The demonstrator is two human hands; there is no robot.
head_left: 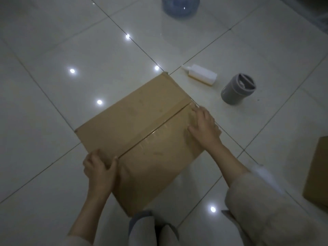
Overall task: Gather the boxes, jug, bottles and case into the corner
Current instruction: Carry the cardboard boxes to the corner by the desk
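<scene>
A large taped cardboard box (142, 125) lies on the tiled floor in front of me. My left hand (100, 166) grips its near left corner, thumb on top. My right hand (204, 125) rests flat on the box's right edge, fingers spread over the tape. Just beyond the box's far corner a white bottle (202, 74) lies on its side. A grey cylindrical case (237, 88) stands to the bottle's right. A blue water jug (180, 6) stands at the top, cut off by the frame. Part of a second cardboard box (317, 173) shows at the right edge.
The floor is glossy white tile (71, 41) with dark grout lines and bright light reflections. My knees (150, 228) are at the bottom middle, close to the box's near corner. A wall or curtain edge (316, 11) shows at the top right.
</scene>
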